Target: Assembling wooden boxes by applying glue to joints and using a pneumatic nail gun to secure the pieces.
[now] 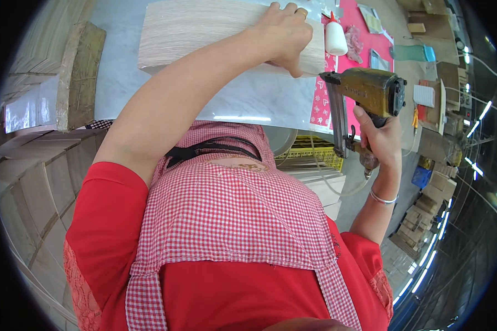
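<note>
A thick block of pale wood, which looks like a stack of thin sheets (pixel 199 28), lies on the grey marbled tabletop (pixel 204 99). My left hand (pixel 286 38) grips its right end from above, thumb on the near side and fingers over the far side. In my right hand (pixel 385 135) is a yellow-brown pneumatic nail gun (pixel 370 88), gripped by its handle. Its nose is at the block's near right corner; whether it touches the wood, I cannot tell. My finger on the trigger is mostly hidden.
A white glue bottle (pixel 336 37) with a red tip stands right of the block, beside crumpled pink plastic (pixel 353 44). A wrapped wooden stack (pixel 80 77) stands at the table's left. A clear air hose (pixel 345 194) hangs below the gun, near a yellow crate (pixel 317 150).
</note>
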`<control>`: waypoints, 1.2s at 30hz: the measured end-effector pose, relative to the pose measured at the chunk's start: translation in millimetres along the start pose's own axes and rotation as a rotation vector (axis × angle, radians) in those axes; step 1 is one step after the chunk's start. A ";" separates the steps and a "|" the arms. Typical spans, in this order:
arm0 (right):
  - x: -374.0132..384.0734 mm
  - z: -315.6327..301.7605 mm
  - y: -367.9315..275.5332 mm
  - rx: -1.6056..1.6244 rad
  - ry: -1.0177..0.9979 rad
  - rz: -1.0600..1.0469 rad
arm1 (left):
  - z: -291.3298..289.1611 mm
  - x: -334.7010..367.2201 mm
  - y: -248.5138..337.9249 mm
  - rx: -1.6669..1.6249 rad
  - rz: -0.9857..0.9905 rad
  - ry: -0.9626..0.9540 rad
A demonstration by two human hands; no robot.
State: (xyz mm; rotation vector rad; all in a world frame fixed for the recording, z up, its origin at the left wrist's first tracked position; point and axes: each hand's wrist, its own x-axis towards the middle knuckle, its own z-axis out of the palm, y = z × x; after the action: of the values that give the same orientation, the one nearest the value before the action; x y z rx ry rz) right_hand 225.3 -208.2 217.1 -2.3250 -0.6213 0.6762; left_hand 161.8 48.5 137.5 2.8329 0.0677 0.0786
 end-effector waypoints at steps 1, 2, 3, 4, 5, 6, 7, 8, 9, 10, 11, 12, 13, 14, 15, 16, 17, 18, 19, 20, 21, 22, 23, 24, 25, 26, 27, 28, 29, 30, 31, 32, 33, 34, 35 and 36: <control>-1.3 1.5 -0.1 0.009 0.006 0.011 | -8.4 -0.7 -0.4 -0.034 0.007 -0.037; -2.3 2.8 -0.1 0.018 0.013 0.022 | -11.7 -1.8 0.3 -0.068 0.013 -0.074; -2.6 3.6 -0.1 0.027 0.019 0.032 | -6.2 -4.2 3.7 -0.071 0.016 -0.076; -2.0 3.1 0.4 0.026 0.020 0.036 | 5.2 -7.8 9.3 0.076 -0.009 0.087; -1.2 1.5 0.8 0.019 0.015 0.051 | 10.8 -13.6 15.7 0.222 -0.036 0.250; -0.3 0.0 1.1 0.011 0.010 0.067 | 13.2 -16.1 18.4 0.368 -0.062 0.414; 0.0 -0.6 0.8 0.004 0.005 0.081 | 12.9 -13.4 15.1 0.364 -0.061 0.414; -0.4 0.4 -0.7 0.002 0.007 0.084 | 10.7 -7.8 8.2 0.217 -0.028 0.302; -1.1 2.3 -3.3 0.012 0.009 0.078 | 7.2 -2.4 0.9 0.070 0.004 0.189; -2.3 3.7 -5.8 0.021 0.012 0.073 | 4.9 0.2 -2.6 -0.076 0.037 0.076; -3.3 4.4 -7.4 0.031 0.013 0.066 | 5.7 0.6 -3.7 -0.079 0.039 0.078; -3.1 4.1 -8.3 0.028 0.014 0.066 | 6.7 0.2 -4.7 -0.088 0.038 0.079; -1.7 3.6 -9.3 0.012 0.010 0.078 | 7.4 -1.4 -5.6 -0.096 0.035 0.081; -0.2 3.4 -10.6 -0.004 0.004 0.089 | 7.7 -4.5 -6.8 -0.103 0.029 0.082; 1.8 3.9 -12.2 -0.018 -0.001 0.098 | 6.7 -11.5 -10.1 -0.101 0.025 0.086; 1.6 5.0 -15.4 -0.019 -0.007 0.090 | 6.4 -25.5 -15.7 0.019 0.060 0.236; 1.9 7.0 -18.5 -0.019 0.017 0.048 | 7.3 -40.8 -23.9 0.144 0.095 0.384; -2.0 8.8 -21.2 -0.017 0.041 0.011 | -1.1 -59.2 -26.6 0.267 0.132 0.527; -4.7 10.4 -23.7 -0.016 0.062 -0.026 | -20.3 -70.8 -43.6 0.122 0.057 0.217; -8.8 11.4 -24.3 -0.012 0.066 -0.024 | -47.3 -83.9 -59.9 -0.025 -0.006 -0.092; -12.1 12.8 -28.0 -0.025 0.065 -0.026 | -20.2 -109.7 -106.0 -0.116 0.282 0.294; -11.8 14.4 -34.2 -0.042 0.049 -0.034 | -15.2 -131.1 -126.4 -0.201 0.556 0.681; -11.4 16.4 -39.4 -0.059 0.034 -0.042 | -8.0 -144.5 -141.2 -0.188 0.534 0.679; -10.1 19.9 -42.7 -0.060 0.026 -0.047 | -27.5 -150.5 -130.7 -0.060 0.316 0.441; -10.0 24.3 -47.3 -0.077 0.000 -0.043 | -48.6 -155.9 -117.4 0.063 0.098 0.202; -10.2 29.2 -51.6 -0.094 -0.022 -0.037 | -59.5 -157.5 -107.3 0.181 -0.117 -0.040; -10.2 33.5 -54.9 -0.112 -0.045 -0.035 | -61.9 -156.8 -98.7 0.180 -0.126 -0.036; -10.2 36.7 -56.5 -0.118 -0.049 -0.035 | -63.3 -153.4 -89.3 0.166 -0.143 -0.061; -9.7 40.1 -56.6 -0.117 -0.071 -0.046 | -64.0 -149.4 -82.5 0.152 -0.156 -0.085; -9.1 42.4 -56.2 -0.114 -0.092 -0.059 | -64.2 -147.5 -79.6 0.139 -0.168 -0.109; -9.4 44.4 -57.7 -0.114 -0.118 -0.075 | -53.8 -149.9 -87.2 0.135 -0.175 -0.107; -10.1 45.9 -60.4 -0.121 -0.127 -0.080 | -30.7 -153.5 -103.9 0.078 0.011 0.182; -10.8 47.1 -62.9 -0.117 -0.135 -0.090 | -7.3 -157.1 -120.4 0.024 0.198 0.471; -10.4 49.5 -64.5 -0.112 -0.141 -0.096 | 5.7 -159.5 -129.1 -0.033 0.389 0.758; -10.6 50.4 -65.4 -0.105 -0.137 -0.097 | 5.4 -158.2 -128.7 -0.040 0.391 0.760; -10.5 51.3 -66.2 -0.108 -0.136 -0.093 | 3.9 -157.1 -127.1 -0.041 0.385 0.759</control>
State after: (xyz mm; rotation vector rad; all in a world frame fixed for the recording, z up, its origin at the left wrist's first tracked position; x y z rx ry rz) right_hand 169.7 -146.2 230.8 -2.3456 -0.8416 0.7795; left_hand 0.5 159.8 87.9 2.5664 -0.3087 1.2030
